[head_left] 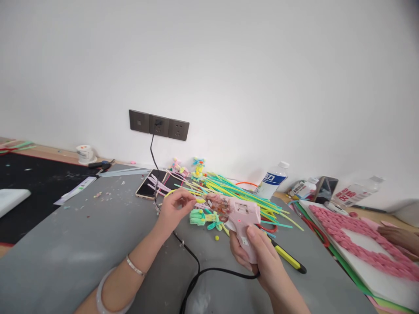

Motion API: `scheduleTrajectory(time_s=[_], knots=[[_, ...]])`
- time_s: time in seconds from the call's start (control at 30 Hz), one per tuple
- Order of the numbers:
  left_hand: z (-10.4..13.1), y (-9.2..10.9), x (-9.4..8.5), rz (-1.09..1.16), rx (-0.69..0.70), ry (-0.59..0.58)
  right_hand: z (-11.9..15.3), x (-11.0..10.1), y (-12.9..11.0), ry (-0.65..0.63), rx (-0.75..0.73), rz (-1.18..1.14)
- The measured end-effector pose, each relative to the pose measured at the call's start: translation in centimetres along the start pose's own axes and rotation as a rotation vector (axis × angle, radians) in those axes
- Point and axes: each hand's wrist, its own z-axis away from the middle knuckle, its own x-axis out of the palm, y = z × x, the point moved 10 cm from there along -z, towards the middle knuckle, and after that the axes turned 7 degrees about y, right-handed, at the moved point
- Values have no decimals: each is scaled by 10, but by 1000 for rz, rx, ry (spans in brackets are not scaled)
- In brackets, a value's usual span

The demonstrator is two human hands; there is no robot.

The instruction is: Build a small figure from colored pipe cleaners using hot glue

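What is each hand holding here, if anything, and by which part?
The right hand holds the pink glue gun by its handle; the left hand pinches a small yellow piece behind the tip pointing toward the gun.

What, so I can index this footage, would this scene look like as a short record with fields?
Left hand: pinches a small yellow piece near the nozzle
Right hand: grips a pink glue gun, red light lit
Near the gun: green-and-yellow figure, loose pipe cleaners
Right of the gun: yellow-and-black utility knife
By the wall: labelled plastic bottle
Wall: socket panel, black plug in middle unit
Far right: another person's hand at pink braided piece
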Motion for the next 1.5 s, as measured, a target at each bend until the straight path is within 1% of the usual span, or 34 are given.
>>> scheduleTrajectory(time_s=[0.43, 0.77, 0.93, 1.1, 1.3, 1.5], knots=[[-1, 5, -4, 9, 28, 46, 5, -8, 9, 57, 68, 106], [-1, 3, -3, -4, 27, 41, 6, -8, -4, 97, -32, 342], [-1, 2, -2, -11, 27, 25, 4, -6, -11, 110, -59, 331], [0, 0, -2, -12, 31, 30, 5, -3, -22, 88, -143, 292], [0, 2, -2, -21, 42, 29, 4, -3, -19, 78, -97, 261], [0, 4, -3, -21, 51, 31, 4, -5, -28, 92, -172, 195]])
